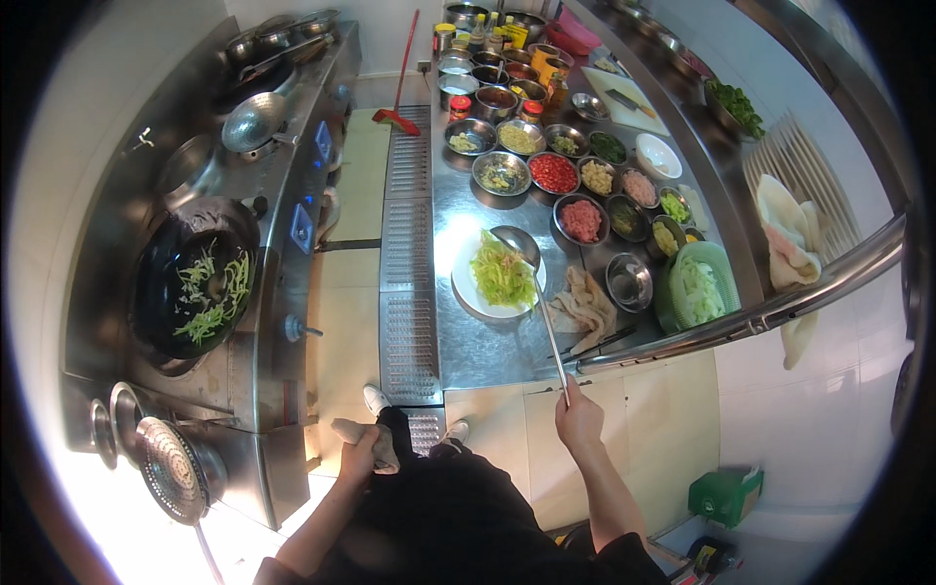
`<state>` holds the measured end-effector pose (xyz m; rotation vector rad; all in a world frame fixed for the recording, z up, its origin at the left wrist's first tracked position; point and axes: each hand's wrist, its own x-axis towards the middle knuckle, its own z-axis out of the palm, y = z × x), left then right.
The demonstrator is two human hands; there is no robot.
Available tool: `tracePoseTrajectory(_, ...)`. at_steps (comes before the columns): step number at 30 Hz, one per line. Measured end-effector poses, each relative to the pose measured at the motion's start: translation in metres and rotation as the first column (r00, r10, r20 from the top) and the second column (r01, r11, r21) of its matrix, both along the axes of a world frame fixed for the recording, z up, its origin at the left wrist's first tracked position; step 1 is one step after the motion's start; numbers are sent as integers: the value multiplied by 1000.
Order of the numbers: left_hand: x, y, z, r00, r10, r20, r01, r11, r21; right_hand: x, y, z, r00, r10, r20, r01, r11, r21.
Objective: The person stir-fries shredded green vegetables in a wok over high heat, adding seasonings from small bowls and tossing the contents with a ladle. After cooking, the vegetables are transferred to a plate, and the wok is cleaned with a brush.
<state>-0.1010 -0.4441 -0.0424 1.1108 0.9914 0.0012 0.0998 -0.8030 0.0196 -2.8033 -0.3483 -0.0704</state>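
My right hand [580, 419] grips the end of a long-handled metal ladle [518, 243]. The ladle's bowl rests at the upper right of a white plate [468, 296], over or against a heap of shredded pale-green vegetable [500, 272]. In my left hand [358, 453] is a folded, greyish cloth [385, 447], held in front of my body. To the left, a black wok [157, 292] sits on the stove with more green shreds [212, 292] spread on its inner wall. A crumpled beige cloth [585, 311] lies right of the plate.
Metal bowls of chopped ingredients, including red pepper [553, 172] and minced meat [582, 220], crowd the steel counter [475, 358]. A green basket [669, 292] holds cut vegetable. A knife [630, 103] lies on a white cutting board [596, 79]. Perforated strainers [172, 468] hang at lower left.
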Motion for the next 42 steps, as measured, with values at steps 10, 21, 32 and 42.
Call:
tracePoseTrajectory(10,-5,36,15,982,176,75,-182,980,87,-4,4,-3,989,25,-146,32,924,381)
tracePoseTrajectory(21,32,186,21,747,614,256,-633,774,-9,27,185,118,384,712,-588,447,413,793)
tracePoseTrajectory(32,91,299,-11,525,839,142,-714,524,-464,74,599,40,415,877,-243,-896,440,61)
tracePoseTrajectory(42,43,322,28,489,867,97,-777,484,-402,39,596,191,178,882,-437,-982,131,-136)
